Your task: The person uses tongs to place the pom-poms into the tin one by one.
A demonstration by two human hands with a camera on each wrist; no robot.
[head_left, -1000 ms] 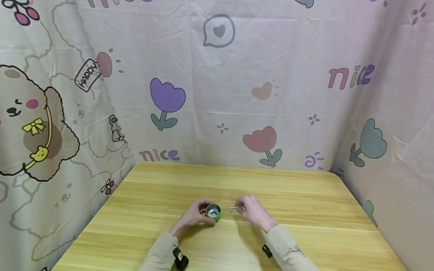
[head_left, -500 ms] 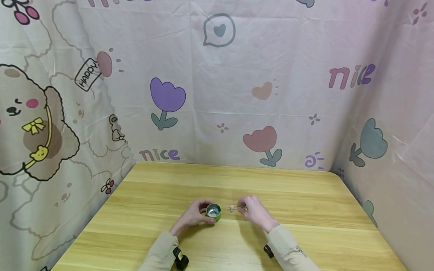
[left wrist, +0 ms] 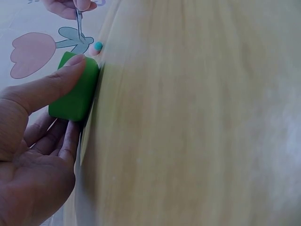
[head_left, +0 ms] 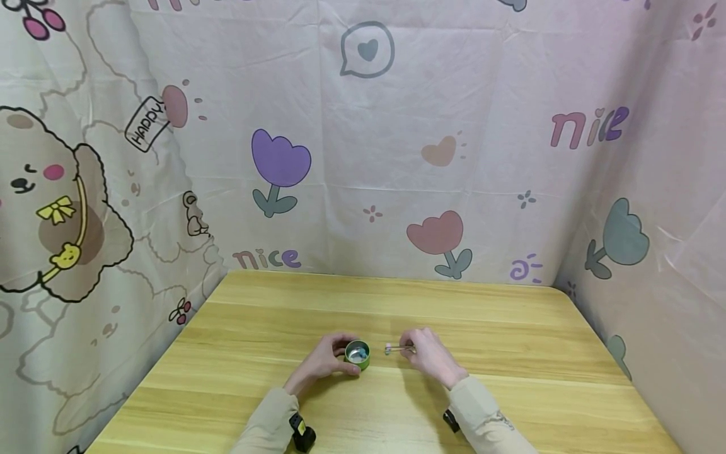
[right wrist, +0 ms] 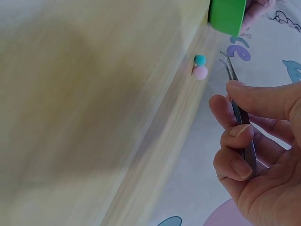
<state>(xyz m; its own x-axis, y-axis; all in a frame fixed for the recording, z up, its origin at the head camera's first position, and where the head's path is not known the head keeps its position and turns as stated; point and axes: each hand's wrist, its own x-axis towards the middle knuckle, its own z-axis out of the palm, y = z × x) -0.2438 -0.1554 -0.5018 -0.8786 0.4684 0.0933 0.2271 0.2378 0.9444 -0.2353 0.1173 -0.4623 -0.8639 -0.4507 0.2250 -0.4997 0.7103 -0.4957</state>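
Left hand (head_left: pixel 324 360) grips the green tin (head_left: pixel 357 355), thumb and fingers (left wrist: pixel 61 82) curled round its wall. The tin stands open side up near the middle of the counter's (head_left: pixel 510 328) front edge; something pale lies inside, too small to tell.

Right hand (head_left: pixel 426 354) pinches the tweezers (right wrist: pixel 237 101) between thumb and fingers, tips pointing at the tin. In the right wrist view the tips stand slightly apart and hold nothing.

Two beads, one teal (right wrist: pixel 200 60) and one pink (right wrist: pixel 200 72), lie touching each other on the counter between tin and tweezers, just beside the tips.

Step in hand, by my reading: picking up beads with the tweezers and putting them in the tin; the tips are lined up on the pair, no bead taken yet.

Next move calls for lowering the tips round one bead only, closing gently so it does not roll or squirt out, and lifting it over the rim while the left hand steadies the tin.
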